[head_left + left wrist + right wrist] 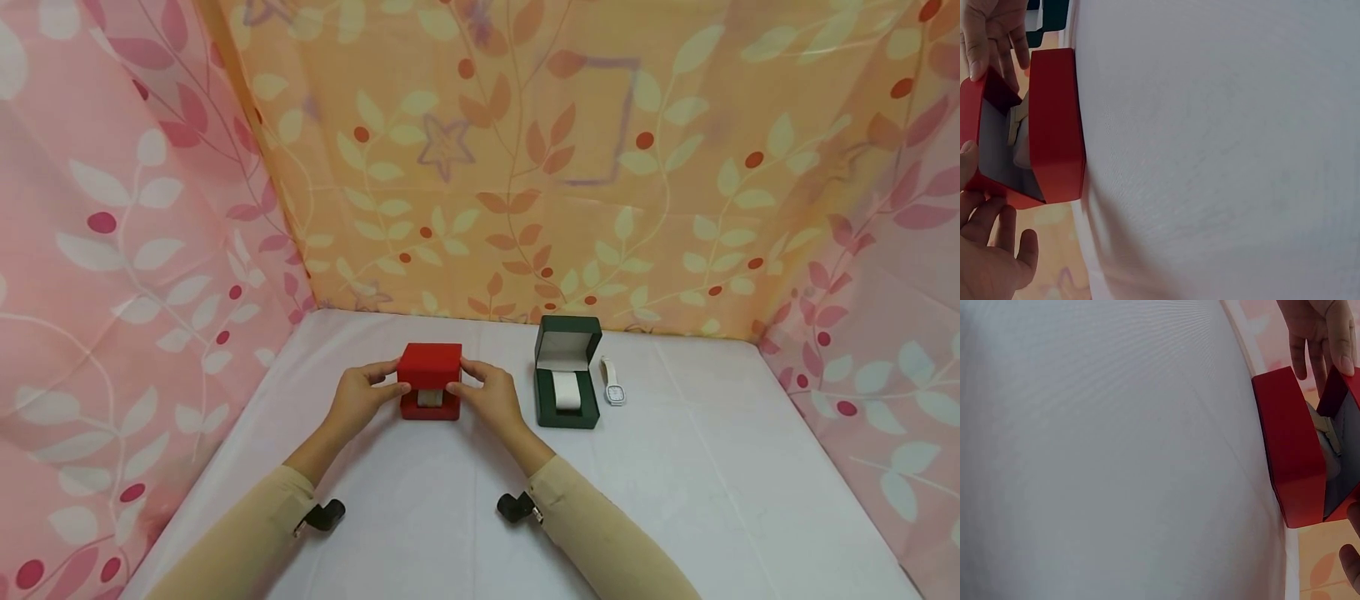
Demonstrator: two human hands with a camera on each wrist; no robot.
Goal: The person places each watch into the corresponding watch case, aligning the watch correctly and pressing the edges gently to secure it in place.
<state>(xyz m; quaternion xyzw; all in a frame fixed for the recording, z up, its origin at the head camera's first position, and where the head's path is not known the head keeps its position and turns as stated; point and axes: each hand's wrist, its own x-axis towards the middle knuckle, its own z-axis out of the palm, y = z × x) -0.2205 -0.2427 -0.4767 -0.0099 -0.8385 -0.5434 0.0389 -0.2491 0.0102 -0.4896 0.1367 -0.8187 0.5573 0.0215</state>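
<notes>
A red watch box (430, 367) stands on the table with its lid partly lowered. My left hand (358, 402) pinches the lid's left side between thumb and fingers. On the other side, my right hand (491, 398) pinches the lid's right edge. Under the lid, a watch's pale strap (430, 398) shows around a cushion; its dial is hidden. In the left wrist view, the lid's grey lining (994, 140) is visible through the gap above the red base (1057, 134). The right wrist view also shows the strap (1330, 431) inside.
To the right stands an open dark green watch box (567, 416) with a white cushion (566, 390) in it. Beside that lies a white-strapped wristwatch (615, 393). A white cloth (420, 517) covers the table, and patterned curtains (480, 167) enclose three sides.
</notes>
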